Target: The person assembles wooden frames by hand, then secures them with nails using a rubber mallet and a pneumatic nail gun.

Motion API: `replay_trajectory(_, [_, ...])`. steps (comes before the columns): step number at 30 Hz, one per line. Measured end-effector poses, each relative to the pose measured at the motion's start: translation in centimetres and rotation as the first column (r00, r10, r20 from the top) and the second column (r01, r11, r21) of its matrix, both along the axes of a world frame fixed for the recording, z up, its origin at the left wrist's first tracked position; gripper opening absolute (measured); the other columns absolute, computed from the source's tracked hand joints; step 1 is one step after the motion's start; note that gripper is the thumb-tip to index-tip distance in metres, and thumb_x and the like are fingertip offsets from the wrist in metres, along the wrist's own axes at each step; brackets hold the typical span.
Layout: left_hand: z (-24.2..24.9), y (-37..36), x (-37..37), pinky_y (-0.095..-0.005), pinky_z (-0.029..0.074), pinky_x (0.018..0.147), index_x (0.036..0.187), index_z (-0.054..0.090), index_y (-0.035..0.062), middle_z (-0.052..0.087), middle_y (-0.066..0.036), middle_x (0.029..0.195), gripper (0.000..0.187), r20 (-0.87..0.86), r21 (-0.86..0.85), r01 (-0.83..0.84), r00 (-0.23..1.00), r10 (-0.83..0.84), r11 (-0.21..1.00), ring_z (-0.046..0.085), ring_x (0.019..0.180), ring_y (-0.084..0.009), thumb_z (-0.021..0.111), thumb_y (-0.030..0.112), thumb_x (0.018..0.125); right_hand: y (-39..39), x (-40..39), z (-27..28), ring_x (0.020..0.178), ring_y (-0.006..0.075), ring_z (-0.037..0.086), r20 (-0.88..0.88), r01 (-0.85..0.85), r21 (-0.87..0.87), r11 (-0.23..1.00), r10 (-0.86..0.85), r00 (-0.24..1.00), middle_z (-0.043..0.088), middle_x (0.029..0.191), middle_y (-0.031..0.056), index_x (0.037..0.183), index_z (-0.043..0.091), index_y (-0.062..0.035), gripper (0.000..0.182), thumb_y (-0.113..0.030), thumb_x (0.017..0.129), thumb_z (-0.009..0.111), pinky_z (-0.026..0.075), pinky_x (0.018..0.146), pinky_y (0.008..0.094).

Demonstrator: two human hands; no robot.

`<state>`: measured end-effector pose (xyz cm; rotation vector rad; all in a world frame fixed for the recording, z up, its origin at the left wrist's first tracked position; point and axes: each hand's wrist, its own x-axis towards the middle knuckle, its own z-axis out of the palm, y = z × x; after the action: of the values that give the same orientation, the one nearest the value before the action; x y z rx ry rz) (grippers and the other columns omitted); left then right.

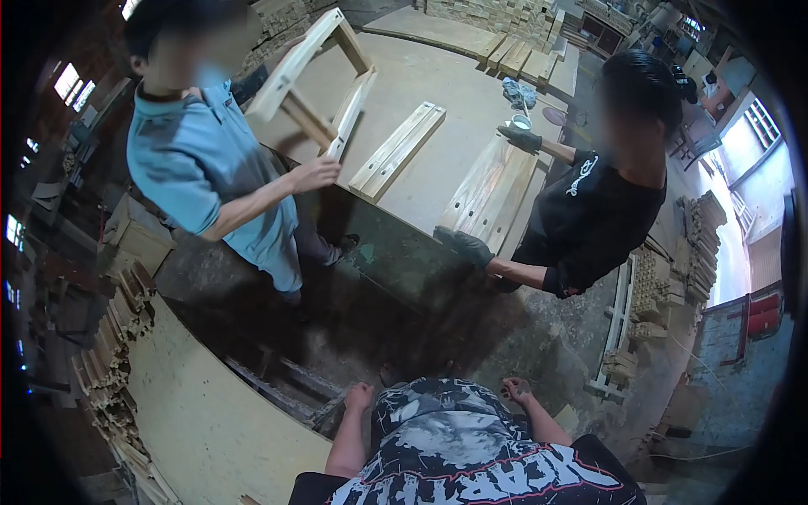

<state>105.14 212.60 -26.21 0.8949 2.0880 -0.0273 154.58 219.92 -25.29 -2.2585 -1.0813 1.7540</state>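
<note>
My left hand [359, 397] hangs beside my body with its fingers curled in, and no object shows in it. On the other side, my right hand [516, 390] hangs by my printed T-shirt [454, 429], fingers loosely bent and somewhat apart, holding nothing. Dark marks show on that hand. Both hands are away from the workbench. Nearest to my left arm is a pale board surface [210, 387]. Ahead, a person in a light blue shirt holds up a wooden frame [295, 109]. Opposite, a person in black rests gloved hands on wide wooden boards [488, 198].
The workbench [412, 71] ahead carries narrow wooden pieces [397, 153], a small white cup [520, 123] and a crumpled cloth [517, 93]. Stacked wood strips [652, 290] stand at the right, more strips [109, 362] at the left. Between me and the bench lies dark floor [404, 311].
</note>
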Motion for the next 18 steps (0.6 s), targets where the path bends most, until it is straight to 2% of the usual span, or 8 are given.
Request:
replay_trajectory(3, [-0.3,0.0,-0.6,-0.0454,0.049,0.095,0.113,0.069,0.0127,0.068,-0.015,0.116,0.041,-0.008,0.009,0.010,1.000,-0.010,1.000,0.063,0.111,-0.0339,0.059,0.043,0.088,-0.1,-0.2,-0.6,0.073,0.0133,0.067,-0.014,0.021,-0.001,1.000,-0.021,1.000,0.074,0.090,0.0057,0.119,0.065,-0.0114,0.038,-0.041,0.095,0.061,0.051,0.061,0.0296])
replay_trajectory(5, [0.2,0.1,-0.8,-0.0449,0.049,0.096,0.114,0.069,0.0126,0.068,-0.015,0.118,0.041,-0.063,0.013,0.089,0.994,-0.088,0.996,0.063,0.112,-0.0333,0.058,0.043,0.089,-0.4,-0.2,-1.3,0.074,0.0140,0.068,-0.039,0.023,-0.004,1.000,-0.023,0.999,0.074,0.091,0.0061,0.118,0.065,-0.0116,0.037,-0.040,0.095,0.061,0.051,0.062,0.0301])
replay_trajectory(9, [2.4,0.3,-0.3,-0.0451,0.049,0.096,0.114,0.069,0.0126,0.068,-0.016,0.118,0.042,-0.088,-0.018,0.035,0.995,-0.036,0.999,0.063,0.112,-0.0331,0.057,0.044,0.090,-0.7,0.0,-2.3,0.075,0.0158,0.068,-0.110,0.081,-0.001,0.997,-0.080,0.991,0.073,0.092,0.0067,0.116,0.064,-0.0113,0.035,-0.039,0.095,0.062,0.051,0.063,0.0310])
replay_trajectory(12, [3.8,-0.1,1.0,-0.0459,0.049,0.096,0.114,0.069,0.0130,0.068,-0.015,0.117,0.042,-0.126,-0.031,0.062,0.990,-0.065,0.998,0.063,0.112,-0.0334,0.057,0.045,0.089,-0.5,0.6,-2.7,0.073,0.0167,0.067,-0.133,0.100,-0.001,0.995,-0.099,0.986,0.072,0.091,0.0076,0.113,0.064,-0.0104,0.033,-0.037,0.095,0.062,0.052,0.062,0.0313])
replay_trajectory(14, [4.5,-0.7,2.6,-0.0469,0.049,0.095,0.116,0.068,0.0141,0.068,-0.015,0.116,0.041,-0.076,-0.075,0.145,0.986,-0.150,0.987,0.063,0.111,-0.0339,0.059,0.043,0.090,-0.6,1.4,-3.5,0.070,0.0173,0.067,-0.177,0.104,0.011,0.994,-0.101,0.979,0.072,0.090,0.0092,0.111,0.064,-0.0094,0.031,-0.037,0.096,0.061,0.052,0.060,0.0313])
replay_trajectory(15, [4.7,-1.2,3.4,-0.0469,0.049,0.095,0.116,0.068,0.0141,0.068,-0.015,0.116,0.041,-0.094,-0.076,0.094,0.991,-0.101,0.993,0.063,0.111,-0.0339,0.059,0.043,0.090,-0.7,2.0,-3.9,0.068,0.0174,0.066,-0.210,0.092,0.015,0.996,-0.087,0.974,0.072,0.089,0.0101,0.109,0.065,-0.0090,0.031,-0.037,0.096,0.061,0.052,0.057,0.0310])
replay_trajectory(17, [4.9,-2.7,5.2,-0.0471,0.051,0.092,0.116,0.067,0.0151,0.069,-0.014,0.115,0.037,-0.020,0.026,0.120,0.993,-0.120,0.992,0.064,0.109,-0.0342,0.059,0.041,0.091,-0.7,3.0,-4.9,0.064,0.0178,0.066,-0.267,0.105,0.002,0.994,-0.101,0.958,0.070,0.085,0.0095,0.107,0.065,-0.0075,0.030,-0.036,0.096,0.062,0.053,0.053,0.0306])
replay_trajectory(18, [4.5,-3.5,6.0,-0.0471,0.051,0.092,0.116,0.067,0.0151,0.069,-0.014,0.115,0.037,-0.037,0.024,0.050,0.998,-0.050,0.998,0.064,0.109,-0.0342,0.059,0.041,0.091,-0.5,3.2,-4.6,0.063,0.0177,0.066,-0.250,0.070,-0.014,0.997,-0.072,0.966,0.068,0.080,0.0081,0.105,0.064,-0.0064,0.030,-0.034,0.096,0.062,0.053,0.052,0.0309])
